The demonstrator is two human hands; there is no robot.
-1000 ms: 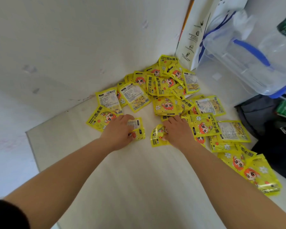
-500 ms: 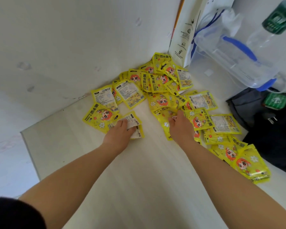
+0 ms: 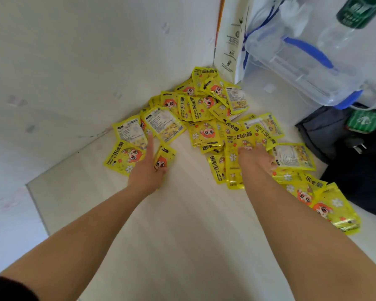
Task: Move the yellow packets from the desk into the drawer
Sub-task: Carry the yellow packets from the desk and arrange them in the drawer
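Still, the desk (image 3: 182,235) carries the whole heap of yellow hand-warmer packets (image 3: 204,131), and no drawer shows. Within the last second both hands pushed deeper into that heap: the left hand (image 3: 147,172), at its left edge, keeps one packet (image 3: 164,158) pinched with its forefinger stretched onward; the right hand (image 3: 256,159) lies curled on its right side, grip unclear. So gathering goes on, nothing stowed.

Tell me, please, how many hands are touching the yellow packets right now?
2. The left hand holds one yellow packet at the pile's left edge; the right hand rests on packets right of centre. None seems hidden.
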